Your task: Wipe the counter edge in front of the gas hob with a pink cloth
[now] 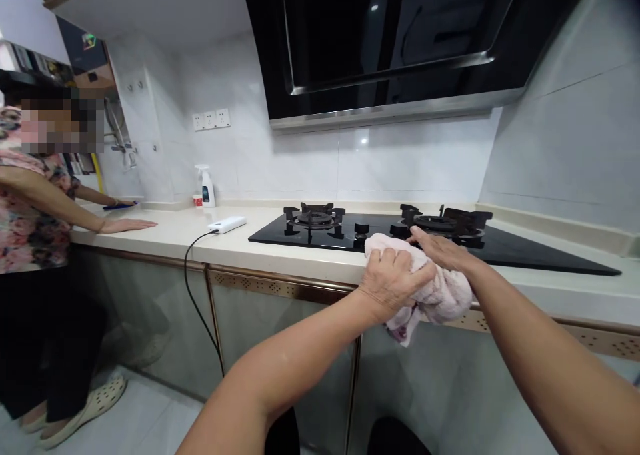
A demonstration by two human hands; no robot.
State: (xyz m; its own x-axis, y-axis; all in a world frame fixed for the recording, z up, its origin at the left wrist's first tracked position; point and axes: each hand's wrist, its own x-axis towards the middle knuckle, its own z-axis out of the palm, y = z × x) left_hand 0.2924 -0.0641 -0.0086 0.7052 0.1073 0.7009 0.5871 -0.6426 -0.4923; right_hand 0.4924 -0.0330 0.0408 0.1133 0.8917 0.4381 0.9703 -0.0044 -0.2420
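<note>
The cloth (450,296) is at the front edge of the stove (376,220); leftward lies a device (229,224), behind it a bottle (207,190) and perhaps a jar (198,200).

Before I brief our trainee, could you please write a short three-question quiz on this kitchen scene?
1. True or false: the left hand is away from the cloth.
2. Multiple choice: which thing does the black cable run to?
A. The spray bottle
B. The white box
C. The hood
3. Fill in the blank: the hob has ____ burners in view.

Key:
1. False; the left hand grips the cloth.
2. B; the cable meets the end of the white box on the counter.
3. Two; one toward each side of the hob.
</note>
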